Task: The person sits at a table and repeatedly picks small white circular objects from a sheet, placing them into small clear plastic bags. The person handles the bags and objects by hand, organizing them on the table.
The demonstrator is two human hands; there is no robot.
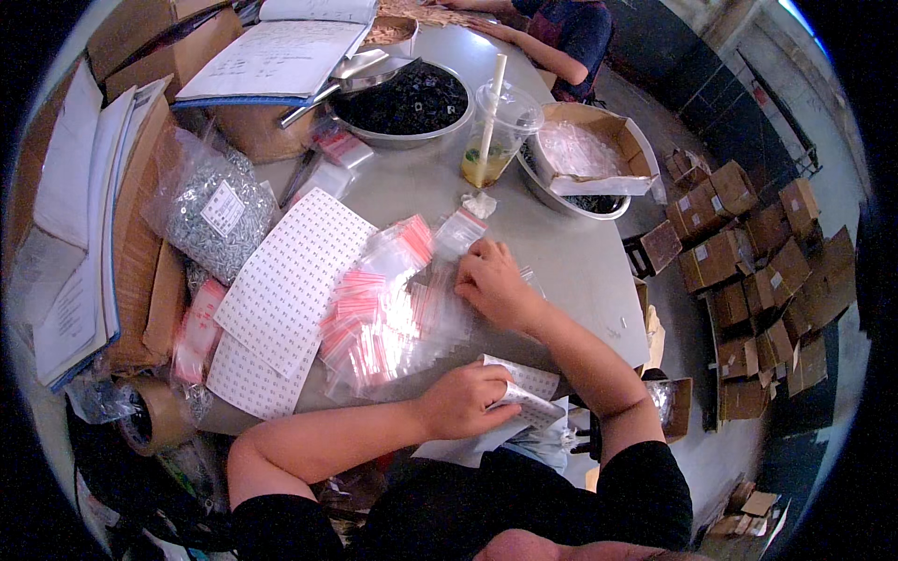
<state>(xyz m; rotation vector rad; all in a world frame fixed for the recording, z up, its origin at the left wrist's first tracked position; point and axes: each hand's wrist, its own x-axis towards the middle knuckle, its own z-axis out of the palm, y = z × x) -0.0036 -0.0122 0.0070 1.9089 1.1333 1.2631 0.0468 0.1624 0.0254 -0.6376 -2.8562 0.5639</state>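
Near the table's front edge, my left hand is closed on a bent white label sheet printed with rows of small marks. My right hand rests at the right side of a spread pile of small clear zip bags with red strips. Its fingers are curled and pressed together; whatever they pinch is hidden. A separate zip bag lies just beyond its fingertips. To the left of the pile, more label sheets lie flat and overlapping.
A bag of metal screws leans beside cardboard at left. Farther back are a bowl of black parts, a plastic cup with a straw and a box of clear bags. Another person sits across. Cartons stack at right.
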